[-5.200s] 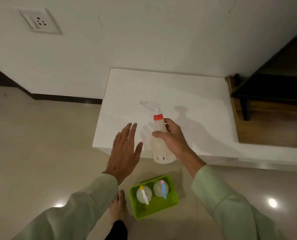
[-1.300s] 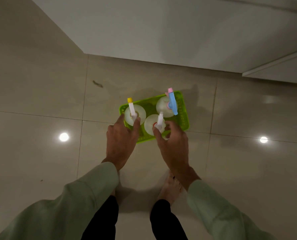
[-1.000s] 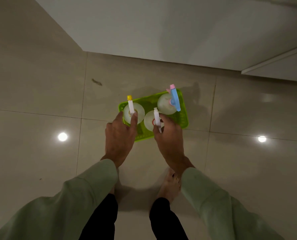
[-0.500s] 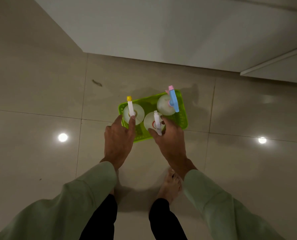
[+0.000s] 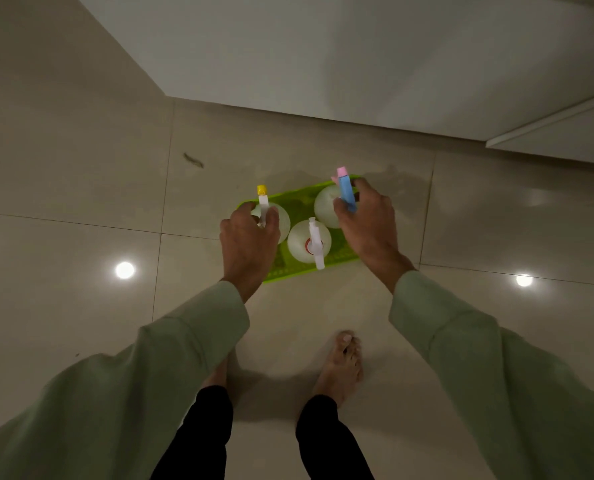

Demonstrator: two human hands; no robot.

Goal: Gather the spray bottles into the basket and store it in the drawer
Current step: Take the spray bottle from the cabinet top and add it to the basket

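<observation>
Standing on a glossy tiled floor [image 5: 80, 188], a person is looking straight down at a green basket [image 5: 300, 271] that is sitting on the tiles just in front of their bare feet. Three spray bottles are standing upright inside it: one with a yellow nozzle tip [image 5: 281, 216] at the basket's left end, one with a blue trigger and pink tip [image 5: 325, 207] at the far right, and one with a white trigger and red collar [image 5: 308, 241] at the near middle.

The left hand [image 5: 248, 245] is reaching over the left end, its thumb and forefinger curling around the neck of the yellow-tipped bottle and closing on it; whether it is also touching the basket rim cannot be told. The right hand [image 5: 366, 225] is hanging over the right end with its fingers loosely spread and bent, the thumb lying against the blue trigger; whether it is actually gripping that bottle or the basket's edge is hidden by the hand itself. The white-trigger bottle is standing free between the two hands.

Pale green sleeves are covering both forearms. A white cabinet [image 5: 357, 53] is rising beyond the basket, well apart from it. Two ceiling lights are reflecting off the tiles on either side.
</observation>
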